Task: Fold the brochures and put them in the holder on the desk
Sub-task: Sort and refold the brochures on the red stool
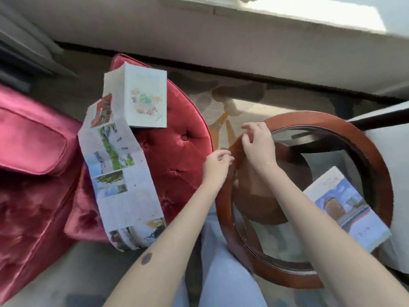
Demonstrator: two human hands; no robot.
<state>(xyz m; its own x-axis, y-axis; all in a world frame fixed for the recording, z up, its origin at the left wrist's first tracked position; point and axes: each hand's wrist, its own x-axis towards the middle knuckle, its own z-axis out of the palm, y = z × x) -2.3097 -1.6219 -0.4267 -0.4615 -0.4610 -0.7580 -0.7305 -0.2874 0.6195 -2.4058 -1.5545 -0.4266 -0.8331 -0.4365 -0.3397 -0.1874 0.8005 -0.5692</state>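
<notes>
1. The left hand (218, 161) and right hand (257, 141) hover together at the near rim of a round glass-topped table (223, 209). Their fingers are curled, and whether they pinch anything cannot be told.
2. Neither hand holds a brochure. The long unfolded brochure (119, 178) lies draped across a red tufted cushion (177, 156) to the left, its lower end hanging over the edge.
3. 1 pale folded brochure (146, 100) rests on that strip's far end. Another folded brochure (345, 209) lies on the table glass at right.
4. The strip looks like thin, light, limp paper that is easily creased. It probably folds best along its printed panels, taken by a short end with 2 hands.
5. No holder can be made out, and nothing in view contains brochures.
</notes>
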